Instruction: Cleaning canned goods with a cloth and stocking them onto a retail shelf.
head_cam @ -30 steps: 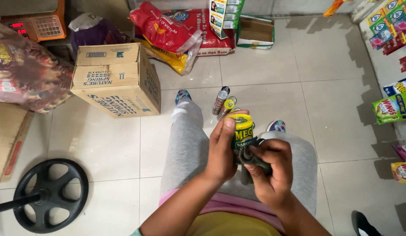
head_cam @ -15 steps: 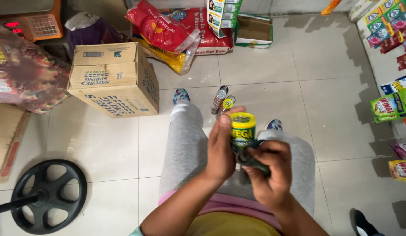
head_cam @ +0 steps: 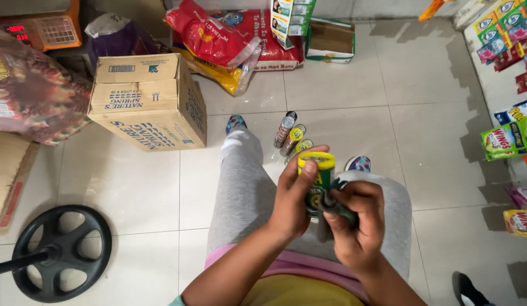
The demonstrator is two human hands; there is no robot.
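Over my lap, my left hand (head_cam: 291,198) grips a small green can with a yellow lid (head_cam: 316,170), thumb up near the lid. My right hand (head_cam: 357,224) is closed around a dark hand-held tool (head_cam: 331,207) pressed against the can's lower side. Three similar small cans (head_cam: 290,136) lie in a row on the tiled floor just beyond my knees, between my feet.
A cardboard box (head_cam: 147,102) stands on the floor to the left, red sacks (head_cam: 229,37) behind it. A black fan base (head_cam: 59,252) sits at lower left. Packets of snacks (head_cam: 510,136) hang along the right edge. Another person's shoe (head_cam: 467,289) shows at bottom right.
The can has been lifted slightly and held more upright; my hands stay together on it. The view has shifted a little.
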